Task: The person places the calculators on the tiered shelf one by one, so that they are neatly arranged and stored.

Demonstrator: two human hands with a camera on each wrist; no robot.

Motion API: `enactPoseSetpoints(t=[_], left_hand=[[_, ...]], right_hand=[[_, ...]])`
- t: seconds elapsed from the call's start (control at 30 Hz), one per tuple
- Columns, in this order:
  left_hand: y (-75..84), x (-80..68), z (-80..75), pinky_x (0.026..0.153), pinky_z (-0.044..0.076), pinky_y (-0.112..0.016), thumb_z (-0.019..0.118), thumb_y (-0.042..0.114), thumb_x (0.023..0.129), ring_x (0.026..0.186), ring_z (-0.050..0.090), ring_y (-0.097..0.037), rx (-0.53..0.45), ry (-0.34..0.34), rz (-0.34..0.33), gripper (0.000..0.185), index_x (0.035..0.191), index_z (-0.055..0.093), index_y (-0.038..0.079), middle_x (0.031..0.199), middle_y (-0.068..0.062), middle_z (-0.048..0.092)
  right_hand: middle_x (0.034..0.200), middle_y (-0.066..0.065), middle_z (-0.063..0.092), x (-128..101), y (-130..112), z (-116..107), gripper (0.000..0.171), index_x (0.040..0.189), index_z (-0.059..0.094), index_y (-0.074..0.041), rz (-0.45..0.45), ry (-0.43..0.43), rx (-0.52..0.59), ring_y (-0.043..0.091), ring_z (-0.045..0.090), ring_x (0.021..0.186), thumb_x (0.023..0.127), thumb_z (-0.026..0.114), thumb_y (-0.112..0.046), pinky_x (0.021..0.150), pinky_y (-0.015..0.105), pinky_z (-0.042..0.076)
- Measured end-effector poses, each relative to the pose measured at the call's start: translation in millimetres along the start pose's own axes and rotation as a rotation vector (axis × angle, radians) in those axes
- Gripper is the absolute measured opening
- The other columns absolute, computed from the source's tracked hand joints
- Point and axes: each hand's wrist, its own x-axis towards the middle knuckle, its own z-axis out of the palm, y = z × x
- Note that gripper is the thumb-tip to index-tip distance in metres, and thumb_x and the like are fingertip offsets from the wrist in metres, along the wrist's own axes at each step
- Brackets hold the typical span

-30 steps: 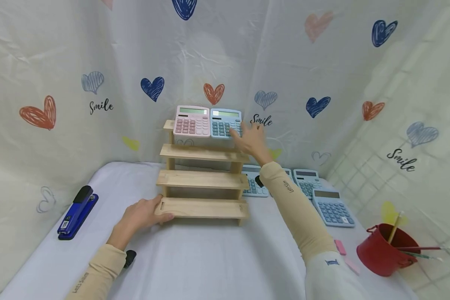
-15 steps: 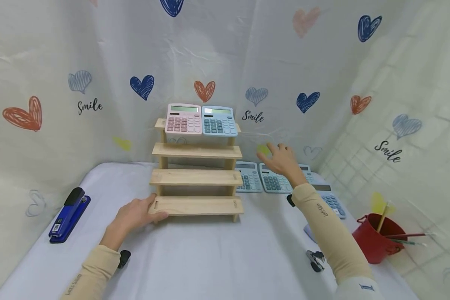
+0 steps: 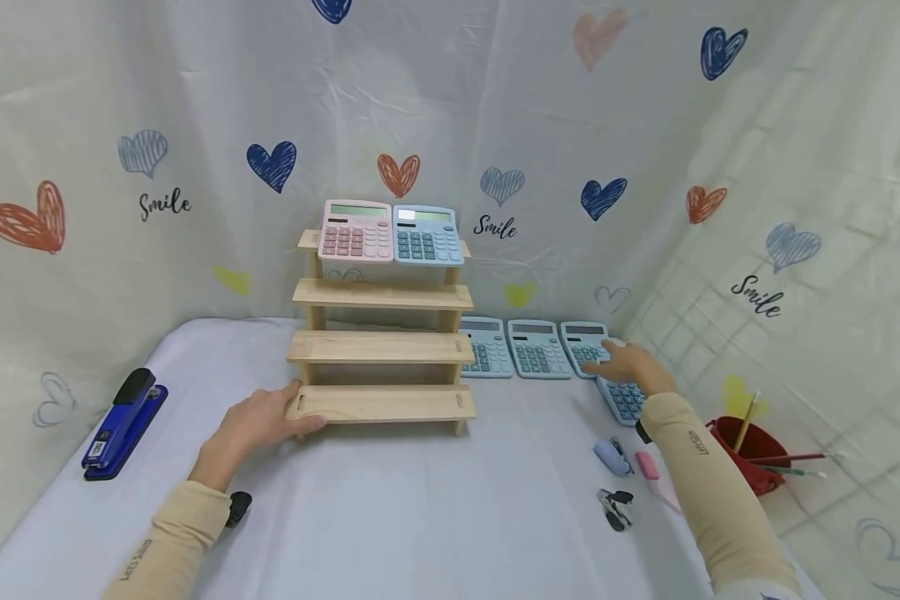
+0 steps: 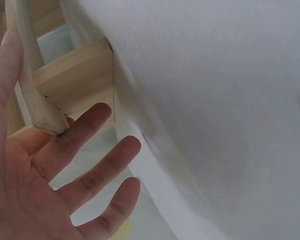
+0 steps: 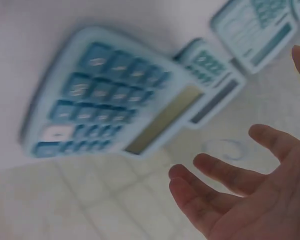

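Note:
A wooden stepped shelf (image 3: 378,346) stands mid-table. On its top step a pink calculator (image 3: 356,232) and a blue calculator (image 3: 425,235) sit side by side. My left hand (image 3: 258,421) rests open against the bottom step's left corner; in the left wrist view the corner post (image 4: 45,100) lies against the palm of that hand (image 4: 65,150), fingers spread. My right hand (image 3: 626,362) hovers open over the blue calculators on the table at right, nearest the tilted one (image 3: 622,398). In the right wrist view its fingers (image 5: 230,185) are spread beside that calculator (image 5: 115,95), holding nothing.
Three more blue calculators (image 3: 537,350) lie in a row behind the shelf's right side. A blue stapler (image 3: 123,423) lies far left. A red bucket (image 3: 750,454) with pencils stands at the right edge. A staple remover (image 3: 617,507) and erasers (image 3: 647,465) lie near my right forearm.
My right hand has left the blue calculator on the top step and swung down and right to the calculators on the table. The left hand has stayed at the shelf's corner.

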Motion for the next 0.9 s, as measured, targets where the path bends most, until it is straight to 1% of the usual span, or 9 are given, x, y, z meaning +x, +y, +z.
enactPoseSetpoints(t=[0.07, 0.13, 0.2, 0.27, 0.37, 0.5, 0.67, 0.8, 0.9], left_hand=[[-1.1, 0.1, -0.3, 0.07, 0.05, -0.052, 0.066, 0.068, 0.085, 0.092, 0.065, -0.035, -0.001, 0.001, -0.004, 0.096, 0.149, 0.042, 0.001, 0.115, -0.03, 0.067], [-2.2, 0.6, -0.7, 0.069, 0.05, -0.052, 0.066, 0.068, 0.085, 0.091, 0.065, -0.034, -0.003, -0.001, -0.006, 0.096, 0.149, 0.042, 0.001, 0.114, -0.029, 0.067], [-2.6, 1.2, -0.7, 0.07, 0.05, -0.052, 0.066, 0.068, 0.085, 0.091, 0.065, -0.034, -0.007, -0.003, -0.005, 0.096, 0.149, 0.041, 0.0, 0.114, -0.029, 0.067], [-2.7, 1.9, -0.4, 0.07, 0.05, -0.052, 0.067, 0.068, 0.084, 0.09, 0.064, -0.034, -0.01, -0.006, -0.003, 0.097, 0.148, 0.042, 0.0, 0.114, -0.029, 0.067], [-2.8, 2.7, 1.2, 0.069, 0.05, -0.051, 0.067, 0.068, 0.083, 0.088, 0.064, -0.033, -0.01, -0.004, 0.0, 0.097, 0.148, 0.043, 0.0, 0.112, -0.028, 0.067], [-2.3, 2.3, 2.8, 0.068, 0.049, -0.05, 0.068, 0.068, 0.083, 0.087, 0.063, -0.031, -0.01, 0.002, -0.01, 0.096, 0.148, 0.043, 0.002, 0.11, -0.027, 0.068], [-1.1, 2.2, 1.7, 0.067, 0.049, -0.049, 0.068, 0.067, 0.083, 0.085, 0.063, -0.03, -0.008, 0.009, -0.011, 0.095, 0.147, 0.044, 0.002, 0.107, -0.025, 0.068], [-1.4, 2.6, 2.3, 0.067, 0.049, -0.048, 0.068, 0.067, 0.083, 0.085, 0.063, -0.03, -0.009, 0.004, -0.013, 0.095, 0.148, 0.043, 0.002, 0.108, -0.026, 0.068], [-1.9, 3.1, 3.0, 0.066, 0.049, -0.047, 0.068, 0.067, 0.084, 0.084, 0.062, -0.029, -0.012, 0.0, -0.018, 0.095, 0.148, 0.043, 0.002, 0.107, -0.026, 0.068]], right_hand=[[0.158, 0.039, 0.016, 1.4, 11.3, 4.2, 0.098, 0.159, 0.02, -0.001, 0.017, -0.033, 0.011, 0.064, 0.015, 0.143, 0.094, 0.046, -0.07, 0.11, 0.076, 0.023], [0.159, 0.037, 0.016, 2.8, 22.6, 9.7, 0.096, 0.159, 0.024, -0.008, 0.032, -0.07, 0.024, 0.064, 0.015, 0.143, 0.092, 0.048, -0.072, 0.108, 0.078, 0.024], [0.16, 0.036, 0.017, 4.0, 32.3, 15.2, 0.092, 0.159, 0.027, -0.014, 0.026, -0.1, 0.024, 0.065, 0.018, 0.142, 0.092, 0.049, -0.073, 0.106, 0.078, 0.025], [0.16, 0.037, 0.014, 4.7, 40.5, 19.8, 0.089, 0.16, 0.026, -0.02, 0.033, -0.13, 0.044, 0.067, 0.018, 0.141, 0.092, 0.05, -0.072, 0.104, 0.079, 0.026], [0.157, 0.042, 0.012, 5.7, 50.2, 24.0, 0.095, 0.161, 0.018, -0.016, 0.056, -0.144, 0.051, 0.068, 0.02, 0.138, 0.091, 0.052, -0.071, 0.103, 0.078, 0.03], [0.152, 0.047, 0.012, 8.8, 59.6, 29.1, 0.105, 0.16, 0.009, -0.009, 0.126, -0.149, 0.065, 0.068, 0.027, 0.133, 0.089, 0.056, -0.07, 0.102, 0.075, 0.034], [0.153, 0.047, 0.007, 13.4, 66.6, 36.2, 0.111, 0.16, 0.003, -0.007, 0.169, -0.17, 0.081, 0.063, 0.03, 0.128, 0.088, 0.056, -0.073, 0.104, 0.072, 0.034], [0.151, 0.049, 0.004, 13.7, 67.4, 39.8, 0.114, 0.16, 0.001, -0.008, 0.187, -0.181, 0.096, 0.058, 0.034, 0.119, 0.086, 0.056, -0.076, 0.097, 0.066, 0.039], [0.152, 0.049, 0.002, 12.9, 66.6, 40.2, 0.114, 0.16, 0.002, -0.009, 0.185, -0.176, 0.093, 0.058, 0.034, 0.118, 0.086, 0.052, -0.079, 0.092, 0.063, 0.04]])
